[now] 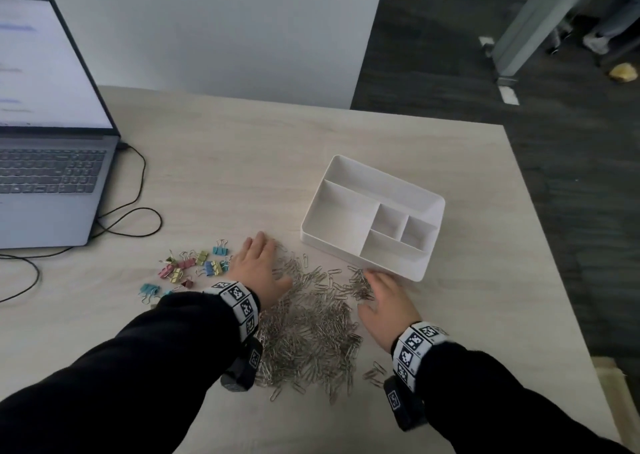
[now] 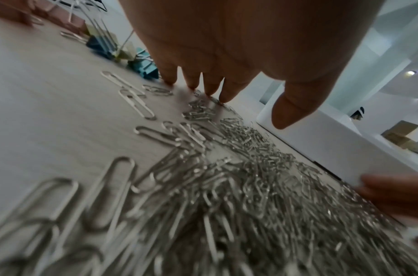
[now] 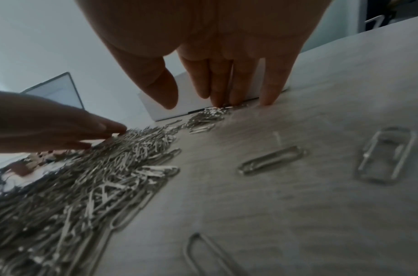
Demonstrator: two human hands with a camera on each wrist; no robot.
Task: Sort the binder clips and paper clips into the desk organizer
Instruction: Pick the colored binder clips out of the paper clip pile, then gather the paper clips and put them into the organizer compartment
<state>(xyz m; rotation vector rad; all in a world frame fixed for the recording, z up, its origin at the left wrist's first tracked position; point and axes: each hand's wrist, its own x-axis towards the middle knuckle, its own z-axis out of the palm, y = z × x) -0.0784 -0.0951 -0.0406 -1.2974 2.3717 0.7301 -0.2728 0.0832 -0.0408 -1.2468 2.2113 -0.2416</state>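
A: Which step is this?

B: Gathering, I'd judge. Both hands are down flat at the far edge of the heap of paper clips (image 1: 311,329) on the counter (image 1: 214,183). The left hand (image 1: 258,266) has straight, spread fingers with the tips touching the counter; the right hand (image 1: 388,301) is the same, fingers extended, tips among the clips just beside the organizer's near wall. Neither holds anything.

A: And the organizer?

B: The white organizer (image 1: 363,263) sits beyond the heap toward the right, all of its compartments bare. Nothing is sorted yet. The coloured binder clips (image 1: 194,266) lie scattered to the left of the left hand, apart from the heap.

A: What does the next move call for?

B: Probably drawing the hands together to rake up a bunch, then lifting it over the wall into one compartment. Loose clips slip between fingers, so a cupped scoop would serve better than a pinch.

A: Any writing?

B: The laptop (image 1: 52,163) screen is too blurred to read. The wristbands (image 1: 239,298) show only black-and-white square codes.
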